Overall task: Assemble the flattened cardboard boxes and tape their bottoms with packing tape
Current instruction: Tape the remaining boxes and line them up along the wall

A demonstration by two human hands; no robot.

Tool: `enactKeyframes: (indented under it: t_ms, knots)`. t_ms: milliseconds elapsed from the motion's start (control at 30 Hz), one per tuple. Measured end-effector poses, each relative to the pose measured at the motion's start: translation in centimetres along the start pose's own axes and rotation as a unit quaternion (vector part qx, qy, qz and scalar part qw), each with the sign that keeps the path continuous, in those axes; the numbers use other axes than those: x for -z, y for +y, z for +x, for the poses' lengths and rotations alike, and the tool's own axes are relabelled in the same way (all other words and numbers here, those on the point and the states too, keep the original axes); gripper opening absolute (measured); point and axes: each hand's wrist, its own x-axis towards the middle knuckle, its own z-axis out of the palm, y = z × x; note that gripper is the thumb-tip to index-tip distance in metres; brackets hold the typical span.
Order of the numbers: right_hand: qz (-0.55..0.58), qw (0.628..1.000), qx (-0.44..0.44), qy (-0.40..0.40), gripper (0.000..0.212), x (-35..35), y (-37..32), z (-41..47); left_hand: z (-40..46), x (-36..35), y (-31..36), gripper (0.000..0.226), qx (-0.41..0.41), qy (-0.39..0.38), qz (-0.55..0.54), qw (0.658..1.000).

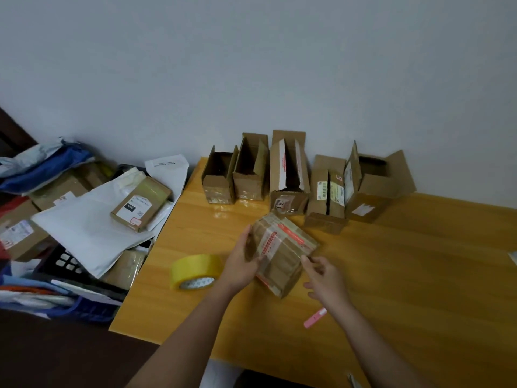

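A small cardboard box (282, 247) with red-printed tape strips across its taped bottom lies tilted on the wooden table (419, 275). My left hand (242, 260) grips its left side. At the box's right lower edge, my right hand (324, 278) pinches with thumb and forefinger. A yellow roll of packing tape (195, 271) lies on the table just left of my left hand. Several assembled boxes (291, 175) stand open-topped in a row along the wall behind.
A pink box cutter (315, 318) lies on the table near my right wrist. Left of the table, a dark crate (64, 261) holds a heap of parcels and white mailer bags (92, 219). Something pale sits at the table's far right edge (513, 257).
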Motion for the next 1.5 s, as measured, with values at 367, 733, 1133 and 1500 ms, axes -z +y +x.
enactKeyframes:
  t_ms: [367, 733, 1133, 1500]
  knots:
    - [0.008, 0.99, 0.127, 0.056, 0.015, 1.4, -2.4, 1.9, -1.3, -0.3, -0.9, 0.057, 0.133, 0.022, -0.117, 0.984]
    - [0.05, 0.992, 0.116, -0.003, 0.045, 0.2, -1.2, 1.3, -2.7, 0.4, -3.3, 0.072, -0.049, -0.039, 0.116, 0.991]
    - [-0.05, 0.972, 0.161, -0.165, 0.075, 1.5, 1.9, 0.4, -1.4, -1.8, -2.8, 0.054, -0.121, -0.044, 0.255, 0.958]
    - [-0.161, 0.961, 0.164, -0.154, 0.067, 2.1, 0.8, 0.1, -1.4, -2.9, -0.9, 0.058, -0.127, -0.1, 0.419, 0.893]
